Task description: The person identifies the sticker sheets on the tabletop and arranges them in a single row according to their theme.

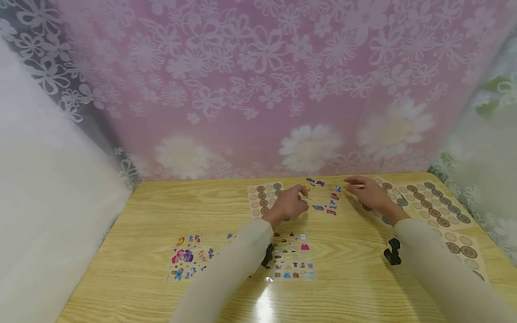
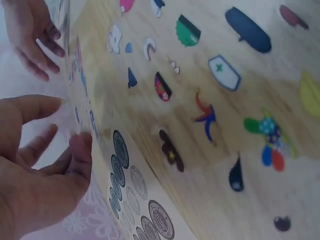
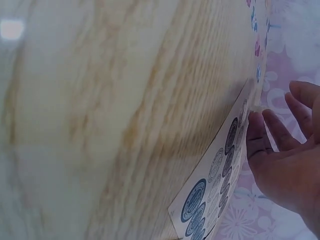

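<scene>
At the far middle of the table, a clear sticker sheet with small colourful figures (image 1: 333, 204) lies between the two hands. My left hand (image 1: 289, 203) is at its left side, with fingers loosely bent. The left wrist view shows a gap between thumb and fingers of that left hand (image 2: 47, 172), and nothing visible in it. Off the sheet's right side, my right hand (image 1: 370, 195) hovers near a beige sheet of round stamp stickers (image 3: 193, 201). Its fingers look relaxed and apart in the right wrist view. Whether the left fingertips touch the clear sheet is hard to tell.
Another beige round-sticker sheet (image 1: 262, 196) lies partly under the left hand. More such sheets (image 1: 433, 204) line the table's right side. Nearer the front are a clear sheet of clothing stickers (image 1: 304, 247) and cartoon figure stickers (image 1: 184, 255). A floral curtain (image 1: 226, 112) hangs behind the wooden table (image 1: 133, 269).
</scene>
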Demonstrator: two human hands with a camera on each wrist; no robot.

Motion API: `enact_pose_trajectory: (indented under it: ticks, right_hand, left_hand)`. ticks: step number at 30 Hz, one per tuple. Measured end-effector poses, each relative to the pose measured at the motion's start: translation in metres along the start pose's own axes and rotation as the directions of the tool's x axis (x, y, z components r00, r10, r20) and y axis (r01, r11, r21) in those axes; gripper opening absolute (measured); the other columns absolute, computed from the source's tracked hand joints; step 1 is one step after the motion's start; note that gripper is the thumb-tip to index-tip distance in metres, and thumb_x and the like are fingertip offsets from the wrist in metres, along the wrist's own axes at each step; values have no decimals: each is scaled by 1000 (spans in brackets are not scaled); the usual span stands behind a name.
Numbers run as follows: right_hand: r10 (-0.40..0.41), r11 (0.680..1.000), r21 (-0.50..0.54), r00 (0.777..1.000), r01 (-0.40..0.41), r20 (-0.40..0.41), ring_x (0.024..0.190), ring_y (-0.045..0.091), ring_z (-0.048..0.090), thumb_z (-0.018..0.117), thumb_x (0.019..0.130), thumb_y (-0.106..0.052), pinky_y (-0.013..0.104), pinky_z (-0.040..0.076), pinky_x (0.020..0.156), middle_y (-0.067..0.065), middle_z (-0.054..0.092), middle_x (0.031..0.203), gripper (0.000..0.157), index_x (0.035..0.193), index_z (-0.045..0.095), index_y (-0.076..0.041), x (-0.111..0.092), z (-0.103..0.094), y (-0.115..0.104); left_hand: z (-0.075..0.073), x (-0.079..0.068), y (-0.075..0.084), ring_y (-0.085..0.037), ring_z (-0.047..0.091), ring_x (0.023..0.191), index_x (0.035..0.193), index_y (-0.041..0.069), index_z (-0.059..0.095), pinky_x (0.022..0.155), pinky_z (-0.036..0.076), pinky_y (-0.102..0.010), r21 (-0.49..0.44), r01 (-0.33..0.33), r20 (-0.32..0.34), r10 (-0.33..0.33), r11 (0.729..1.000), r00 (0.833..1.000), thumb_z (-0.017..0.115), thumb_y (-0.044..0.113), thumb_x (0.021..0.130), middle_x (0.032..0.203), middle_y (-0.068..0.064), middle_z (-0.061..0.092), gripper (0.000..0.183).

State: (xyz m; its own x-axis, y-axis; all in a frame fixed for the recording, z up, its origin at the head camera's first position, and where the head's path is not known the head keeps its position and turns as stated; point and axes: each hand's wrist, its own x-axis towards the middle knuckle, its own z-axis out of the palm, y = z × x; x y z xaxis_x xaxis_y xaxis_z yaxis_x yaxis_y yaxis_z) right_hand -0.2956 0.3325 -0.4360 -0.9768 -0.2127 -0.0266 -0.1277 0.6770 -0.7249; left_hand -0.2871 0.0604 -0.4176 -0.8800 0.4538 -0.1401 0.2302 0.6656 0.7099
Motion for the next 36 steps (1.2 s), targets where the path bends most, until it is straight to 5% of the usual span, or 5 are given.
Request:
enact_pose_trajectory:
  ticks: [3, 10, 23, 28, 36]
  right_hand:
    - [12, 1000, -16, 1000, -12, 17, 114, 41, 37, 41, 94, -33, 53, 38, 83, 22, 40, 128, 47, 131, 39, -3, 4, 2, 1]
    - [31, 999, 31, 998, -32, 49, 112, 40, 38, 42, 95, -30, 52, 37, 84, 22, 40, 127, 45, 130, 41, -2, 9, 9, -1]
    - [51, 998, 31, 993, -54, 102, 105, 35, 47, 49, 92, -31, 47, 40, 82, 20, 50, 116, 45, 124, 46, 0, 11, 19, -15]
    - [22, 998, -57, 996, -17, 90, 98, 33, 49, 51, 91, -29, 45, 42, 78, 20, 53, 110, 45, 123, 47, 3, 10, 21, -21]
    - [48, 947, -320, 995, -16, 92, 113, 47, 29, 58, 81, -47, 61, 27, 86, 30, 35, 126, 72, 130, 39, 2, 1, 10, -29]
  left_hand:
    - [4, 1, 1, -14, 46, 58, 114, 14, 50, 50, 34, -26, 124, 32, -42, -27, 992, 999, 61, 13, 82, 79, -1, 55, 33]
    - [8, 0, 2, -15, 50, 95, 116, 14, 54, 75, 43, -26, 304, 67, -104, -37, 950, 994, 69, 17, 76, 105, 0, 55, 43]
    - [13, 3, 4, -12, 56, 87, 112, 14, 61, 71, 45, -24, 424, 67, -97, -28, 903, 995, 70, 21, 77, 99, 3, 61, 37]
    - [14, 1, 3, -10, 55, 84, 112, 14, 62, 70, 44, -23, 435, 49, -87, -13, 899, 996, 70, 22, 77, 97, 4, 61, 36]
    - [19, 1, 1, -10, 57, 80, 110, 20, 61, 65, 46, -24, 543, 21, -134, 61, 839, 989, 64, 28, 81, 95, 6, 62, 30]
